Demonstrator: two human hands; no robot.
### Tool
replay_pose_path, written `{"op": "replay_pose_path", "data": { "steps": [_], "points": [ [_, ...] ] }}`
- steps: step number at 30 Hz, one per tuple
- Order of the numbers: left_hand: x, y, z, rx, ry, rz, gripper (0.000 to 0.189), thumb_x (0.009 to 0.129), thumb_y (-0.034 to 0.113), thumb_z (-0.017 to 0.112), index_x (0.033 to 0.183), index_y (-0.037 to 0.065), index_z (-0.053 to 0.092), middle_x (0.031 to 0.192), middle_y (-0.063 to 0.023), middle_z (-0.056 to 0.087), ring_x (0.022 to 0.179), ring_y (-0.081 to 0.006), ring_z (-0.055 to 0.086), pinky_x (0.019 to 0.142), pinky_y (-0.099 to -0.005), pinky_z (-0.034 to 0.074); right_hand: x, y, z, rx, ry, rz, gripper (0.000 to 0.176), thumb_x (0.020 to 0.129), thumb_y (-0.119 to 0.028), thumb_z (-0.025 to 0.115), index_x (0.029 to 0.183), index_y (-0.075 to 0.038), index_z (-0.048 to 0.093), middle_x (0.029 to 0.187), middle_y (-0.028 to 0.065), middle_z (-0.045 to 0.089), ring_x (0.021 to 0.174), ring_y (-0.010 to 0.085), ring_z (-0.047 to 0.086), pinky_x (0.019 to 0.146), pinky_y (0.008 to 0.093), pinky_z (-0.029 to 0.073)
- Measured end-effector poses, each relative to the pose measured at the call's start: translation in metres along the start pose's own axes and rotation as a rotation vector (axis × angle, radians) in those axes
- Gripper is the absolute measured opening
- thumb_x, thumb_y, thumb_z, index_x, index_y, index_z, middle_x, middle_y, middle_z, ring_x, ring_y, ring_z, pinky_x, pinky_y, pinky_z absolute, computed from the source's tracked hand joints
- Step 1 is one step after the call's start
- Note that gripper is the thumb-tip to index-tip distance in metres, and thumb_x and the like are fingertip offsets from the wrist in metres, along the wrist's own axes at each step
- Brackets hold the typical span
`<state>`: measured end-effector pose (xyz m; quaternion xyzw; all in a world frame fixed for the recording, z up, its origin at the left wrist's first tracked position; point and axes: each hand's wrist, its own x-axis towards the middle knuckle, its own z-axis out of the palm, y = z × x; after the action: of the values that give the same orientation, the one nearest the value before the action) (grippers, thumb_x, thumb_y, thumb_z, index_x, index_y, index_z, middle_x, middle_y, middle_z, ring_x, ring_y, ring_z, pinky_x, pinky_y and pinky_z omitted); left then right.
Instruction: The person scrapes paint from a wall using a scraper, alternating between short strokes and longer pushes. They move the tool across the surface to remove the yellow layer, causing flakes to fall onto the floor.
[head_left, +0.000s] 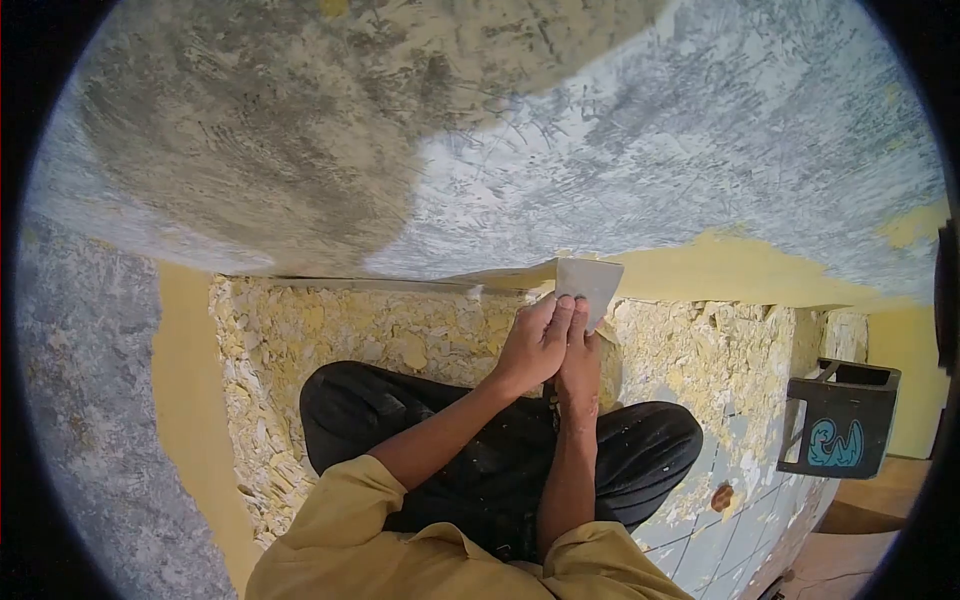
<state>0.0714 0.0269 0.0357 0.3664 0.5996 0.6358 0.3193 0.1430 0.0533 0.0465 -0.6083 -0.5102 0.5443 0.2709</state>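
Observation:
A flat grey scraper blade [588, 278] is pressed with its far edge at the lower wall [740, 260], where yellow paint meets the scraped grey surface. My left hand [533, 350] and my right hand [578, 365] are together at the blade's near end. Both thumbs lie side by side on its face, and the other fingers are wrapped behind it. The scraper's handle is hidden by my hands. Around the blade, yellow paint covers the wall's bottom strip, while bare, scratched grey plaster [600, 150] lies above it.
Thick yellow paint flakes [400, 330] cover the floor around my crossed legs [370, 405]. A black plastic stool [850, 415] with a blue logo stands at the right, on or beside pale tiles [715, 540]. Another scraped grey wall [80, 400] rises at the left.

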Motion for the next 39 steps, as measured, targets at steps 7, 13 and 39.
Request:
{"op": "replay_pose_path", "data": {
  "steps": [7,13,39],
  "points": [
    [0.004,0.011,-0.007,0.139,-0.085,-0.116,0.036,0.097,0.026,0.044,0.081,-0.005,0.052,0.072,-0.0227,0.058,0.063,-0.0324,0.058,0.058,-0.0388,0.043,-0.002,-0.014,-0.002,-0.060,-0.042,0.099,0.068,0.091,-0.056,0.046,0.098,0.010,0.060,0.084,0.0203,0.065,0.081,0.0248,0.062,0.070,0.0354,0.048],
    [0.003,0.013,-0.006,0.075,-0.062,-0.143,0.035,0.097,0.025,0.045,0.077,-0.003,0.051,0.061,-0.0092,0.050,0.057,-0.0132,0.044,0.052,-0.0327,0.037,0.002,0.002,0.002,-0.046,0.088,-0.153,0.059,0.093,-0.050,0.046,0.097,0.008,0.061,0.074,0.0168,0.065,0.075,0.0243,0.063,0.068,0.0359,0.048],
    [-0.003,-0.013,0.002,-0.023,-0.049,-0.115,0.032,0.098,0.025,0.044,0.091,-0.003,0.057,0.070,-0.0177,0.061,0.061,-0.0246,0.061,0.058,-0.0350,0.046,0.002,0.005,-0.003,-0.078,0.013,0.121,0.069,0.092,-0.056,0.043,0.095,0.011,0.060,0.072,0.0166,0.063,0.061,0.0218,0.061,0.053,0.0322,0.046]
  ]
}}
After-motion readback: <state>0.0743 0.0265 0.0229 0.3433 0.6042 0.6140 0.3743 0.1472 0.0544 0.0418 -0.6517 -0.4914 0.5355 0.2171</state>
